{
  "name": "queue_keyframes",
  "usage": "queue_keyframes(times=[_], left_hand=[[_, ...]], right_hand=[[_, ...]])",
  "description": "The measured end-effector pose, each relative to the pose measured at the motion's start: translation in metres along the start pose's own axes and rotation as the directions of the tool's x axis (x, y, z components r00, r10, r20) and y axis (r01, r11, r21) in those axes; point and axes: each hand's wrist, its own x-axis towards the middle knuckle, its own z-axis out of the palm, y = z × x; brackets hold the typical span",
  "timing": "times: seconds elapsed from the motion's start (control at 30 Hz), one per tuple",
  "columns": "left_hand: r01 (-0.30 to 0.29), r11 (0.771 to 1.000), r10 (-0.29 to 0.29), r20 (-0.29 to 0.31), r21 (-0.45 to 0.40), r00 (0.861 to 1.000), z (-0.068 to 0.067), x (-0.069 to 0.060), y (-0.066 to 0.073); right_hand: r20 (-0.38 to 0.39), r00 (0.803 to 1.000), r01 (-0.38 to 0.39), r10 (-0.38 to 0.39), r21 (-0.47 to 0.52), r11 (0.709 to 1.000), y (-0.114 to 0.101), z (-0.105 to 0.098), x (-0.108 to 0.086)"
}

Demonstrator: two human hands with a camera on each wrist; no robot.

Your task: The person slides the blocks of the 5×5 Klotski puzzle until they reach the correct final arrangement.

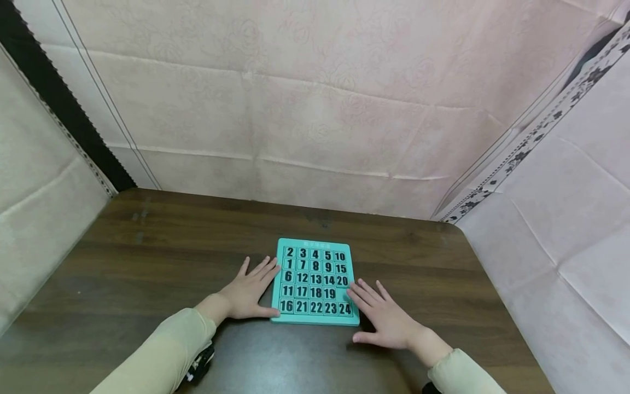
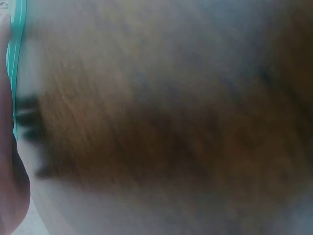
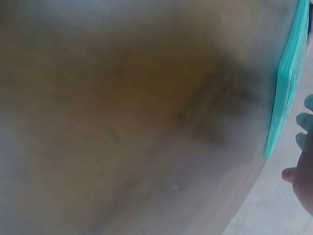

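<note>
A teal sliding number puzzle (image 1: pixel 315 324) lies flat on the brown wooden table, its numbered tiles facing up. The gap among its tiles is at the right end of the fourth row, beside tile 19. My left hand (image 1: pixel 248 294) is spread along the puzzle's left side, fingertips and thumb at its edge. At the right side, my right hand (image 1: pixel 388 319) has its fingers extended, with the fingertips over the frame near the gap and the thumb apart from it. Both wrist views catch only the puzzle's teal edge (image 2: pixel 17 54) (image 3: pixel 284 88) and part of each hand.
The table (image 1: pixel 147 262) has dark wood grain. A pale patterned cloth (image 1: pixel 295 120) hangs behind its far edge, with more cloth (image 1: pixel 556 246) on the right and left sides. A black device (image 1: pixel 200 364) sits at the left wrist.
</note>
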Motion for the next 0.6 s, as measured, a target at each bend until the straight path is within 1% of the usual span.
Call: queue_keyframes(times=[0.17,0.3,0.43,0.6], left_hand=[[0.001,1.0,-0.001,0.002,0.006,1.0,0.001,0.0,-0.001],[0.006,1.0,-0.006,0.008,0.001,1.0,0.001,0.0,-0.001],[0.004,1.0,-0.004,0.012,-0.007,1.0,0.001,0.0,-0.001],[0.008,1.0,-0.008,0.011,-0.004,1.0,0.0,0.001,-0.001]], right_hand=[[0.042,0.999,-0.032,0.032,0.018,0.999,0.007,-0.004,0.014],[0.094,0.994,-0.066,0.062,0.04,0.997,0.008,-0.005,0.022],[0.142,0.986,-0.097,0.09,0.048,0.994,0.009,-0.004,0.025],[0.154,0.984,-0.103,0.094,0.053,0.993,0.008,-0.003,0.025]])
